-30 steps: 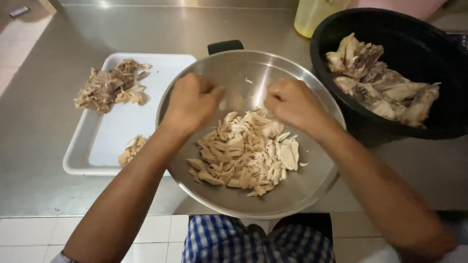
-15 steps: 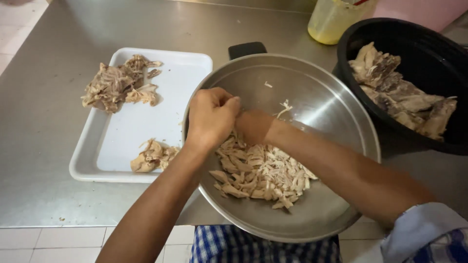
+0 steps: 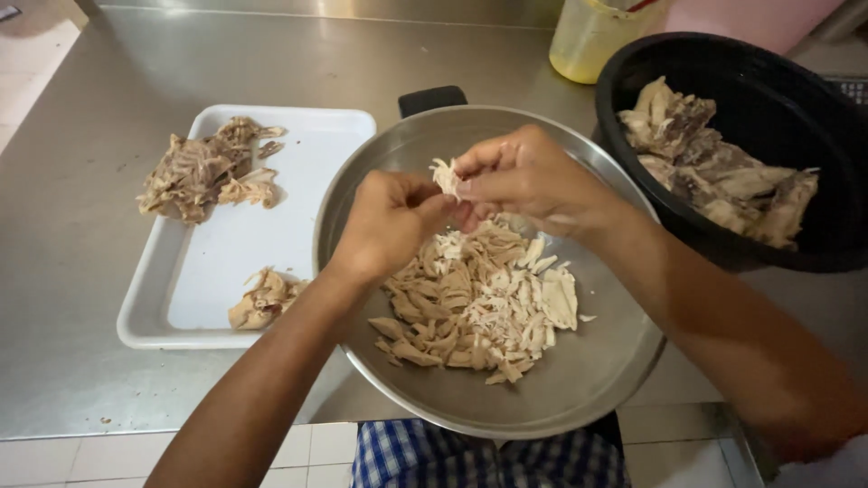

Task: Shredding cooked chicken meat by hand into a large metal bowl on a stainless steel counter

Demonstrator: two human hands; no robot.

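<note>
A large steel bowl (image 3: 597, 370) sits at the table's front edge, holding a heap of pale shredded chicken (image 3: 479, 303). Above the heap, my left hand (image 3: 389, 221) and my right hand (image 3: 529, 176) meet. Both pinch the same small piece of chicken meat (image 3: 444, 175) between their fingertips. My forearms come in from the bottom of the view over the bowl's near rim.
A white tray (image 3: 217, 253) to the left carries a pile of bones and skin (image 3: 203, 167) and a smaller scrap (image 3: 262, 298). A black tub (image 3: 814, 244) with cooked chicken pieces (image 3: 714, 176) stands at the right, a yellow container (image 3: 592, 36) behind. The table is steel.
My hands have risen from the shredded heap and now hold a small piece of chicken between them. The view has shifted slightly to the right.
</note>
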